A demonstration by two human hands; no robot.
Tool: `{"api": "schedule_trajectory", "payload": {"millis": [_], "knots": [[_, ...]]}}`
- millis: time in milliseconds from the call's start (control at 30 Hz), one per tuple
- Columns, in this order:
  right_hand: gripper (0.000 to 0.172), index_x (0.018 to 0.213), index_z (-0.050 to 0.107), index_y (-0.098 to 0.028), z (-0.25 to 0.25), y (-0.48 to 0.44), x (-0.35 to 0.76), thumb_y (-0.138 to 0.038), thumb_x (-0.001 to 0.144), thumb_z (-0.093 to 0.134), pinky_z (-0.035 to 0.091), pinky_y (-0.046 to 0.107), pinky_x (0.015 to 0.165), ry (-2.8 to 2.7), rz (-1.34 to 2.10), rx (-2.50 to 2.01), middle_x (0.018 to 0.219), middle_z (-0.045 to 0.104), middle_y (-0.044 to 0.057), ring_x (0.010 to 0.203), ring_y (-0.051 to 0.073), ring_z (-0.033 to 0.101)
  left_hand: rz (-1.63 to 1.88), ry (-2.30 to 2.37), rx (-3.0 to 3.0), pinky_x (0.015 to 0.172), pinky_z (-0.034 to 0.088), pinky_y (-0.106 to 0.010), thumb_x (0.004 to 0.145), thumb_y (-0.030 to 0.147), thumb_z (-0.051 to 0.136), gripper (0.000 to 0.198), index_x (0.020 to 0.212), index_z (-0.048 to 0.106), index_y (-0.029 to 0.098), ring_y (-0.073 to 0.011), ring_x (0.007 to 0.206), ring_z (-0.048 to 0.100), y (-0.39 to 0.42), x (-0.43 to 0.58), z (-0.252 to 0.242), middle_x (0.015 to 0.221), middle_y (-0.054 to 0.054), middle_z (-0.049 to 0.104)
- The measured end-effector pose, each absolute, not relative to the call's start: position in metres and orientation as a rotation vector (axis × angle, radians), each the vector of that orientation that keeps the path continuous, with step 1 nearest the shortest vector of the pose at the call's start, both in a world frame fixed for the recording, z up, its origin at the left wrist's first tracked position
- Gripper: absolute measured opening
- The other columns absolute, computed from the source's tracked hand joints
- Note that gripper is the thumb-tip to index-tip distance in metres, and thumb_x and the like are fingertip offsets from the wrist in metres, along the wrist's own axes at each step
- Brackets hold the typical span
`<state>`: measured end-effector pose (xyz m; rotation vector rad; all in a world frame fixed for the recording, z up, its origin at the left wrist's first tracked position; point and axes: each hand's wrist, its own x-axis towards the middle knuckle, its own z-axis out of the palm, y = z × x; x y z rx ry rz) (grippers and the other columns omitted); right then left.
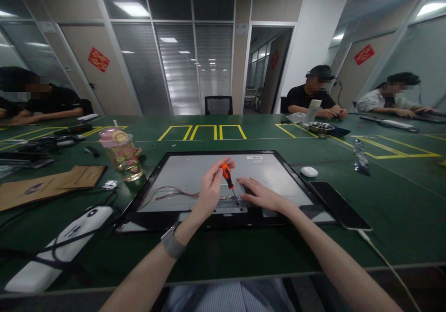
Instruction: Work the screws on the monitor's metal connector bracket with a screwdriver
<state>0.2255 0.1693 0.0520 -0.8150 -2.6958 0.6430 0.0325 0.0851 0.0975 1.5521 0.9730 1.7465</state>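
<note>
A flat display panel (278, 182) with a grey metal back and black frame lies on the green table. My left hand (211, 184), with a watch on its wrist, grips an orange and black screwdriver (227, 175) near the top of its handle. The screwdriver leans, its shaft pointing down at a small circuit board (233, 199) at the panel's near edge. My right hand (259, 193) lies with fingers stretched out on the panel, just right of the screwdriver's tip. Thin wires (170, 190) run left from the board.
Left stand a pink-lidded bottle (121, 156), brown paper packaging (49, 186) and a white power strip (66, 242) with black cables. Right lie a phone (339, 205) on a cable and a white earphone case (309, 172). A metal bowl (321, 128) stands farther back. Other people sit across the table.
</note>
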Motion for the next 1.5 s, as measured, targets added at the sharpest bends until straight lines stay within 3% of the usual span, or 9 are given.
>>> {"api": "schedule_trajectory", "payload": {"millis": [267, 433, 500, 600, 767, 1000, 1133, 1333, 1500], "knots": [[0.056, 0.139, 0.039, -0.017, 0.050, 0.169, 0.227, -0.051, 0.095, 0.040, 0.016, 0.049, 0.115, -2.681, 0.650, -0.799, 0.143, 0.043, 0.013, 0.134, 0.028, 0.035, 1.854, 1.085, 1.637, 0.076, 0.048, -0.024, 0.081, 0.028, 0.065, 0.013, 0.090, 0.070, 0.019, -0.0130, 0.081, 0.057, 0.086, 0.035, 0.098, 0.088, -0.003, 0.056], [0.057, 0.140, 0.037, -0.017, 0.045, 0.174, 0.227, -0.051, 0.095, 0.039, 0.013, 0.051, 0.115, -2.691, 0.643, -0.776, 0.146, 0.040, 0.013, 0.136, 0.028, 0.033, 1.850, 1.104, 1.688, 0.095, 0.043, -0.032, 0.093, 0.028, 0.044, 0.028, 0.104, 0.068, 0.020, -0.0187, 0.106, 0.057, 0.083, 0.035, 0.099, 0.110, -0.008, 0.062], [0.056, 0.141, 0.037, -0.017, 0.044, 0.174, 0.227, -0.051, 0.095, 0.039, 0.012, 0.051, 0.115, -2.692, 0.640, -0.767, 0.147, 0.039, 0.013, 0.136, 0.028, 0.032, 1.817, 1.053, 1.669, 0.097, 0.042, -0.034, 0.094, 0.028, 0.043, 0.030, 0.111, 0.065, 0.019, -0.0196, 0.107, 0.058, 0.081, 0.035, 0.099, 0.112, -0.009, 0.064], [0.056, 0.140, 0.038, -0.018, 0.044, 0.175, 0.227, -0.051, 0.095, 0.040, 0.012, 0.050, 0.116, -2.682, 0.653, -0.771, 0.147, 0.039, 0.012, 0.137, 0.028, 0.032, 1.801, 1.027, 1.636, 0.089, 0.047, -0.032, 0.092, 0.029, 0.047, 0.029, 0.112, 0.064, 0.018, -0.0184, 0.096, 0.062, 0.081, 0.035, 0.098, 0.103, -0.008, 0.067], [0.057, 0.142, 0.036, -0.018, 0.045, 0.174, 0.227, -0.050, 0.095, 0.040, 0.013, 0.051, 0.115, -2.694, 0.654, -0.781, 0.146, 0.039, 0.012, 0.136, 0.027, 0.033, 1.854, 1.110, 1.692, 0.076, 0.047, -0.025, 0.084, 0.027, 0.061, 0.016, 0.094, 0.071, 0.019, -0.0142, 0.083, 0.057, 0.083, 0.035, 0.096, 0.089, -0.004, 0.057], [0.055, 0.140, 0.038, -0.016, 0.049, 0.171, 0.226, -0.050, 0.096, 0.039, 0.014, 0.049, 0.116, -2.700, 0.646, -0.792, 0.146, 0.040, 0.013, 0.137, 0.027, 0.032, 1.825, 1.030, 1.641, 0.094, 0.043, -0.032, 0.094, 0.023, 0.041, 0.029, 0.107, 0.066, 0.018, -0.0188, 0.105, 0.059, 0.080, 0.036, 0.097, 0.109, -0.008, 0.063], [0.055, 0.140, 0.038, -0.017, 0.049, 0.171, 0.226, -0.050, 0.096, 0.040, 0.015, 0.050, 0.115, -2.687, 0.654, -0.792, 0.146, 0.040, 0.013, 0.135, 0.028, 0.034, 1.804, 1.023, 1.612, 0.086, 0.047, -0.030, 0.093, 0.026, 0.045, 0.027, 0.110, 0.064, 0.017, -0.0173, 0.094, 0.063, 0.080, 0.037, 0.098, 0.101, -0.008, 0.066], [0.055, 0.139, 0.040, -0.019, 0.045, 0.173, 0.227, -0.051, 0.095, 0.041, 0.016, 0.050, 0.115, -2.677, 0.643, -0.778, 0.144, 0.042, 0.012, 0.134, 0.028, 0.036, 1.878, 1.149, 1.666, 0.074, 0.045, -0.025, 0.085, 0.026, 0.059, 0.013, 0.091, 0.068, 0.018, -0.0125, 0.078, 0.055, 0.083, 0.037, 0.095, 0.086, -0.003, 0.054], [0.057, 0.141, 0.037, -0.018, 0.042, 0.176, 0.227, -0.051, 0.095, 0.041, 0.015, 0.051, 0.115, -2.678, 0.644, -0.784, 0.146, 0.041, 0.012, 0.136, 0.028, 0.034, 1.909, 1.188, 1.635, 0.068, 0.045, -0.023, 0.090, 0.031, 0.052, 0.020, 0.090, 0.068, 0.019, -0.0117, 0.074, 0.052, 0.082, 0.038, 0.095, 0.086, -0.002, 0.048]]}}
